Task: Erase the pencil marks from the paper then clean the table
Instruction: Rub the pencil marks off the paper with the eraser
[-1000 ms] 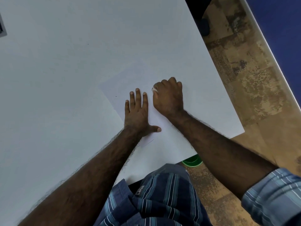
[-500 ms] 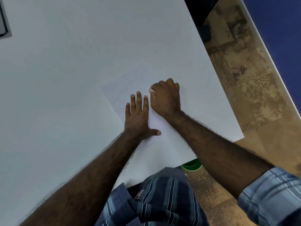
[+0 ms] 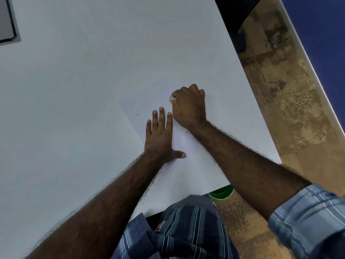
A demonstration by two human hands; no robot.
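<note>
A white sheet of paper (image 3: 141, 111) lies on the white table (image 3: 74, 109), hard to tell apart from it. My left hand (image 3: 160, 135) lies flat on the paper with straight fingers and the thumb spread out. My right hand (image 3: 188, 105) is curled into a fist just beyond the left fingertips and grips a small white eraser (image 3: 172, 98), which peeks out at the fist's left side and touches the paper. A few tiny dark specks (image 3: 137, 115) show on the sheet.
A dark framed object (image 3: 7, 21) sits at the table's far left corner. A green round container (image 3: 222, 192) stands on the patterned floor under the table's near edge. The table's right edge runs diagonally beside my right forearm.
My right hand with the eraser has slid a little away from me over the paper. My left hand has stayed flat on the sheet.
</note>
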